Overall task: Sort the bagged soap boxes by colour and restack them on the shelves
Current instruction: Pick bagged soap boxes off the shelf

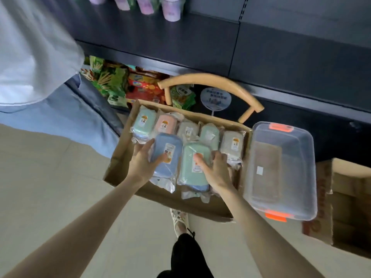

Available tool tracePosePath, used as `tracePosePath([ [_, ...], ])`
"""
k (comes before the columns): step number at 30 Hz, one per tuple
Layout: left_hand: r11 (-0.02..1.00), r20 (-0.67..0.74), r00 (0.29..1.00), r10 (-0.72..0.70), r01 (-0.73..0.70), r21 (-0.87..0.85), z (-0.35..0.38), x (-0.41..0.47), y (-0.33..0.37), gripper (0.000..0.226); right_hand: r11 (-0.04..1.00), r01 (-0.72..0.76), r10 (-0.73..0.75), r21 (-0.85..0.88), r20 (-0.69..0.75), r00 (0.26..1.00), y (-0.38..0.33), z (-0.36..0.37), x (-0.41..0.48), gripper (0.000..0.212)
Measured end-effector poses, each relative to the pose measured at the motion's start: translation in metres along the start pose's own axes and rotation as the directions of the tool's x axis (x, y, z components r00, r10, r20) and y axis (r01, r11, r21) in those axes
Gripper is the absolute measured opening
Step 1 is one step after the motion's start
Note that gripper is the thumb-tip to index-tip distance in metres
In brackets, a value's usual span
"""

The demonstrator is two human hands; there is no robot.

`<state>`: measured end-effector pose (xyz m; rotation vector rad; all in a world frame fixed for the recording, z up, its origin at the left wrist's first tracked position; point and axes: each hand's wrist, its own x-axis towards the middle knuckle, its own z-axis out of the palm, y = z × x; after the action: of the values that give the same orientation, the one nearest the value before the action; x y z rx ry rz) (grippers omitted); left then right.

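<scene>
Two hands inside a cardboard box (120, 155), left hand (140, 164) curled round a blue bagged soap box (167, 157), right hand (216, 170) curled round a green bagged soap box (190, 171) at its 3 o'clock, five more bagged boxes (165, 123) at 12 o'clock, clear tub (281, 173) at 3 o'clock outside.

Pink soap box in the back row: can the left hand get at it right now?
Reach yes, probably; grasp not yet. The left hand grips the blue soap box, while the pink soap box lies uncovered just beyond it.
</scene>
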<state>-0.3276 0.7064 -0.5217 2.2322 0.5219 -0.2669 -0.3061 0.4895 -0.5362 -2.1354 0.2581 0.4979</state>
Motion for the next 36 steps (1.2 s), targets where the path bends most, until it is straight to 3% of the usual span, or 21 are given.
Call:
tracePosePath([
  [4, 0.993, 0.099, 0.993, -0.063, 0.053, 0.106, 0.02, 0.046, -0.045, 0.068, 0.996, -0.08, 0.083, -0.043, 0.067, 0.994, 0.024, 0.047, 0.037, 0.061],
  [8, 0.986, 0.174, 0.98, -0.092, 0.065, 0.154, 0.036, 0.078, -0.081, 0.067, 0.987, -0.129, 0.133, -0.096, 0.041, 0.99, 0.038, 0.08, 0.06, 0.06],
  [17, 0.983, 0.341, 0.934, -0.107, 0.047, 0.18, 0.076, 0.138, -0.152, 0.065, 0.955, -0.231, 0.244, -0.185, 0.051, 0.968, 0.071, 0.142, 0.098, 0.071],
  [21, 0.992, 0.342, 0.94, -0.012, -0.031, 0.121, 0.088, 0.146, -0.166, 0.078, 0.937, -0.25, 0.26, -0.245, 0.009, 0.965, 0.08, 0.159, 0.108, 0.071],
  [27, 0.982, 0.314, 0.948, 0.047, -0.101, 0.159, 0.092, 0.149, -0.174, 0.073, 0.899, -0.217, 0.205, -0.381, -0.07, 0.976, 0.082, 0.17, 0.117, 0.066],
  [32, 0.942, 0.369, 0.928, 0.058, -0.173, 0.287, 0.089, 0.152, -0.169, 0.074, 0.883, -0.185, 0.211, -0.431, 0.013, 0.977, 0.078, 0.166, 0.124, 0.052],
  [36, 0.896, 0.517, 0.855, -0.039, -0.199, 0.397, 0.076, 0.163, -0.155, 0.078, 0.879, -0.208, 0.281, -0.429, 0.114, 0.953, 0.068, 0.152, 0.124, 0.055],
])
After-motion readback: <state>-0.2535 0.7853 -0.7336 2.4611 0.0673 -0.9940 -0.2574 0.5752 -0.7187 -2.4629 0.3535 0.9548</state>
